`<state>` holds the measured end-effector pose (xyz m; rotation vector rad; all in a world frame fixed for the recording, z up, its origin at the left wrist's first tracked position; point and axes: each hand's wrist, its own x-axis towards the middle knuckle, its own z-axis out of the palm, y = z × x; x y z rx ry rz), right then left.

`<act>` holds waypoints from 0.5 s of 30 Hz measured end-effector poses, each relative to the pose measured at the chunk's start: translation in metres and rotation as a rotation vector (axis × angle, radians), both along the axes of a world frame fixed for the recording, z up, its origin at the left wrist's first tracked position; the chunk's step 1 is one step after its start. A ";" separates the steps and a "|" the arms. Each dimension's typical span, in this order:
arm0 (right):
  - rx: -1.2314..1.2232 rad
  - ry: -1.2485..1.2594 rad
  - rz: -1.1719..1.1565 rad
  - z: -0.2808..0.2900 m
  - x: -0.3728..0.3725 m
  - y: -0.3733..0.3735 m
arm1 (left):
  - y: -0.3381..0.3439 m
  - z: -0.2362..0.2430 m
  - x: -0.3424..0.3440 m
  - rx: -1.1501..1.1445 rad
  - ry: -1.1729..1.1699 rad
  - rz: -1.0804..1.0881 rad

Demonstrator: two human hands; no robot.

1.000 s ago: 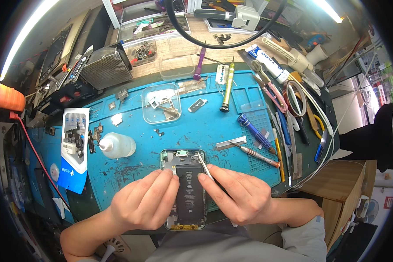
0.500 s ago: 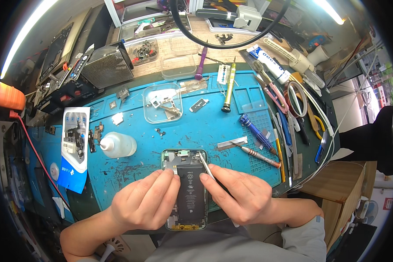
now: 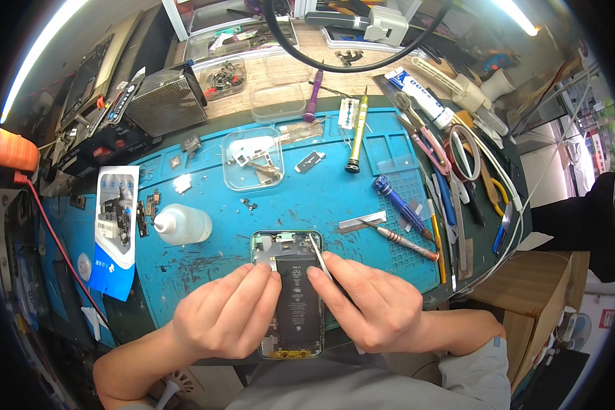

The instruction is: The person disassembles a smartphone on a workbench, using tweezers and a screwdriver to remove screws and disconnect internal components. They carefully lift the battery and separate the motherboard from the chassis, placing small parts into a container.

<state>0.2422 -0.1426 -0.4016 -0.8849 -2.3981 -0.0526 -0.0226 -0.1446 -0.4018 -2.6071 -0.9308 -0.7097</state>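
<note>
Turquoise matting (image 3: 348,198) fans out beyond an opened phone (image 3: 299,294), which lies lengthwise directly in front of a person in a grey top (image 3: 362,386). Its open side faces up, apparently so that the inside, with its long black battery (image 3: 296,324), can be seen and reached. The left hand (image 3: 222,314) comes in over the phone's left edge, fingers curled and drawn together into a pinch; from where I stand, I cannot tell whether they grip something small or merely press down, perhaps to steady the work. The right hand (image 3: 369,301), closed in a pencil-like grip over the phone's right edge, has hold of a slim metal tool (image 3: 318,251), its tip at the phone's far right corner. So thin a tip seems suited to that tight spot, leaving the fingers clear of it. Left of the phone sits a white bottle (image 3: 188,224); farther off, beyond the phone, a clear box (image 3: 235,181) gathers loose pieces (image 3: 253,152), probably so none stray. To the phone's right lie a silver screwdriver (image 3: 408,244) and a blue screwdriver (image 3: 396,198), both seemingly set on the tool hand's side for an easy reach
</note>
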 end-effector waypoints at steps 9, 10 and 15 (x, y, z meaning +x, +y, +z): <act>-0.014 0.070 -0.002 -0.006 0.004 0.002 | -0.001 0.001 0.000 0.002 0.010 0.006; -0.020 0.081 0.000 -0.007 0.005 0.002 | -0.001 0.001 0.000 0.000 0.008 0.007; -0.028 0.111 -0.005 -0.009 0.006 0.002 | -0.001 0.002 0.000 -0.001 0.009 0.010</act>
